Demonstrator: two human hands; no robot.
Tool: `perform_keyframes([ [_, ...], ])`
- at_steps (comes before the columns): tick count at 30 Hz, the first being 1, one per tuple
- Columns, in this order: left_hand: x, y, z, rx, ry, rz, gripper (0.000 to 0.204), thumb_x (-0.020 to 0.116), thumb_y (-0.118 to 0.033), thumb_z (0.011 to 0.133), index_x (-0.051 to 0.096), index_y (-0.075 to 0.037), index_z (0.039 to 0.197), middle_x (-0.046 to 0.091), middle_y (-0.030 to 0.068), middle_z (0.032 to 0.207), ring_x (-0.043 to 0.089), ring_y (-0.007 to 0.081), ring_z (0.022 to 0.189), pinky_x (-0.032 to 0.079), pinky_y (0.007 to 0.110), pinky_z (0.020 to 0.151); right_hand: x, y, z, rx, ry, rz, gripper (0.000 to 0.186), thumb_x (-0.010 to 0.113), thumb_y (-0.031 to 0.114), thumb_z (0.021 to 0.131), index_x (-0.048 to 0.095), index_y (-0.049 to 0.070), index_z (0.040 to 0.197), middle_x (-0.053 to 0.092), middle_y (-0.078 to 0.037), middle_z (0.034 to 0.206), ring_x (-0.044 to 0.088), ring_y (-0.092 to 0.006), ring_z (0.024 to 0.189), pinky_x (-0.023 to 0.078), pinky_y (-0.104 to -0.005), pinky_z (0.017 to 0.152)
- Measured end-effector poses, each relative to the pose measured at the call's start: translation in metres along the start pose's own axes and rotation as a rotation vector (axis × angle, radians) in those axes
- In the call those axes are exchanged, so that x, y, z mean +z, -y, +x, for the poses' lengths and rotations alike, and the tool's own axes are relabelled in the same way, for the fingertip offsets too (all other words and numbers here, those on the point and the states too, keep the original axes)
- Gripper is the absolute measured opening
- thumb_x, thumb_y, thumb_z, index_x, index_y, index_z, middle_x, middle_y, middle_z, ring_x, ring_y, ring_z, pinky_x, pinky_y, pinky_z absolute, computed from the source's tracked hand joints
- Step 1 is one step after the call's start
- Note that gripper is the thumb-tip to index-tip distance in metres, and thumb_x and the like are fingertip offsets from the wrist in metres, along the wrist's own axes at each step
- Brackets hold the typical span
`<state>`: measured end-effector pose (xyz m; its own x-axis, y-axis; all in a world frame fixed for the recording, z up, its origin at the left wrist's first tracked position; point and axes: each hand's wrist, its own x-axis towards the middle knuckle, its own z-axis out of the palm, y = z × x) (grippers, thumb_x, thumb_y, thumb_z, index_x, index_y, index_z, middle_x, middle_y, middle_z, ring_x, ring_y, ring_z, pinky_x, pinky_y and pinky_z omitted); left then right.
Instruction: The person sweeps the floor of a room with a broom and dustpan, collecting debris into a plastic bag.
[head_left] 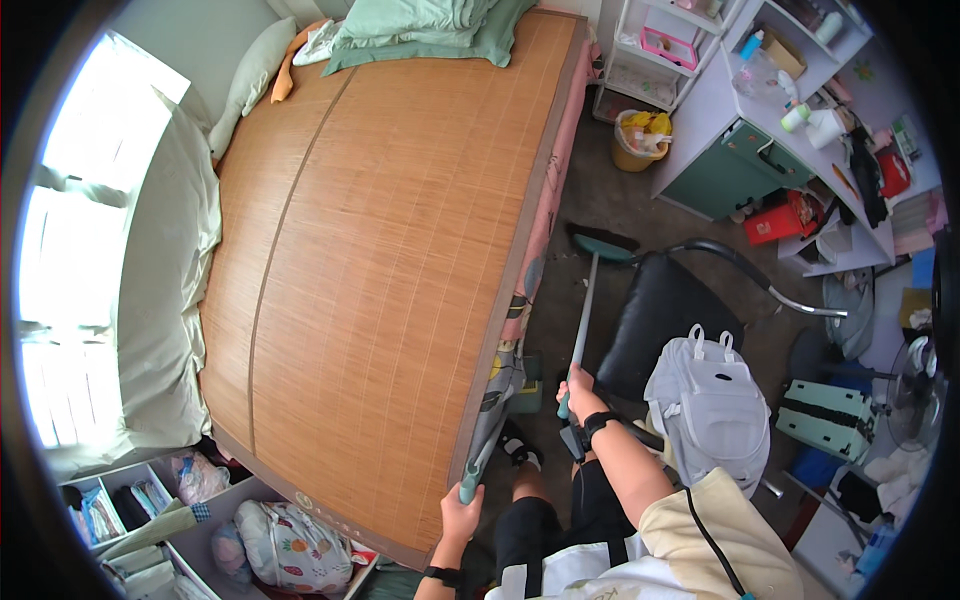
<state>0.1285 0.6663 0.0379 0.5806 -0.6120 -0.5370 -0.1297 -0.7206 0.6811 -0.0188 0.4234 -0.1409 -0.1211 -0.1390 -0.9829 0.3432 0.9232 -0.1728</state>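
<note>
Both grips are closed: the right hand (580, 386) wraps the broom (585, 315) near the teal end of its pale pole, and the left hand (461, 512) clasps a second handle (469, 484), also teal, whose far end is hard to make out beside the bed (380, 220). The broom slants away toward the far side, its dark-bristled head at the floor (602, 185) between the bed's right edge and the black chair (655, 320). It looks light, with a stiff, smooth pole that may twist in a loose hold, and bristles that should flex. Its teal end seems the surest place to grasp; the bristles would give poor control.
</note>
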Motion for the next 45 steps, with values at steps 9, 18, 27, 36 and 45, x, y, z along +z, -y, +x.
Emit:
perform_keyframes([
  [9, -0.003, 0.006, 0.005, 0.065, 0.041, -0.065, 0.026, 0.063, -0.021, 0.075, 0.053, 0.002, 0.07, 0.051, 0.012, 0.055, 0.046, 0.0158, 0.051, 0.04, 0.031, 0.051, -0.01, -0.071, -0.051, 0.093, 0.1, -0.058, 0.022, 0.046, 0.038, 0.086, 0.038, 0.017, 0.087, 0.038, -0.005, 0.052, 0.032, -0.013, 0.033, 0.029, -0.0275, 0.034],
  [18, -0.003, 0.016, 0.016, 0.067, 0.096, -0.064, 0.026, 0.063, -0.022, 0.075, 0.055, 0.003, 0.075, 0.055, 0.0169, 0.059, 0.053, 0.0238, 0.055, 0.042, 0.034, 0.055, -0.096, -0.114, -0.1, -0.225, 0.021, -0.488, 0.029, 0.04, 0.03, 0.089, 0.044, 0.007, 0.07, 0.038, -0.003, 0.046, 0.04, -0.0178, 0.033, 0.035, -0.0323, 0.033],
  [27, 0.003, 0.026, 0.01, 0.009, 0.143, -0.127, 0.025, 0.063, -0.019, 0.075, 0.052, 0.002, 0.069, 0.051, 0.0124, 0.054, 0.047, 0.0169, 0.05, 0.039, 0.032, 0.05, -0.155, -0.137, -0.099, -0.741, -0.198, -0.811, 0.029, 0.047, 0.032, 0.083, 0.057, 0.006, 0.094, 0.059, -0.02, 0.075, 0.058, -0.0357, 0.073, 0.045, -0.0418, 0.062],
  [36, 0.004, 0.026, 0.005, -0.143, 0.134, -0.19, 0.021, 0.064, -0.015, 0.075, 0.051, 0.0, 0.067, 0.046, 0.0031, 0.051, 0.042, 0.0084, 0.05, 0.036, 0.027, 0.046, -0.118, -0.048, 0.024, -0.888, -0.165, -0.723, 0.032, 0.049, 0.031, 0.083, 0.054, 0.004, 0.099, 0.059, -0.018, 0.072, 0.057, -0.0334, 0.069, 0.045, -0.0389, 0.06],
  [45, -0.004, 0.017, 0.009, -0.182, 0.068, -0.117, 0.017, 0.063, -0.012, 0.074, 0.052, -0.001, 0.067, 0.048, -0.0002, 0.052, 0.043, 0.0073, 0.049, 0.035, 0.025, 0.045, 0.009, 0.079, 0.094, -0.652, 0.074, -0.262, 0.02, 0.047, 0.031, 0.087, 0.05, 0.012, 0.092, 0.038, -0.001, 0.047, 0.036, -0.0113, 0.032, 0.029, -0.0264, 0.028],
])
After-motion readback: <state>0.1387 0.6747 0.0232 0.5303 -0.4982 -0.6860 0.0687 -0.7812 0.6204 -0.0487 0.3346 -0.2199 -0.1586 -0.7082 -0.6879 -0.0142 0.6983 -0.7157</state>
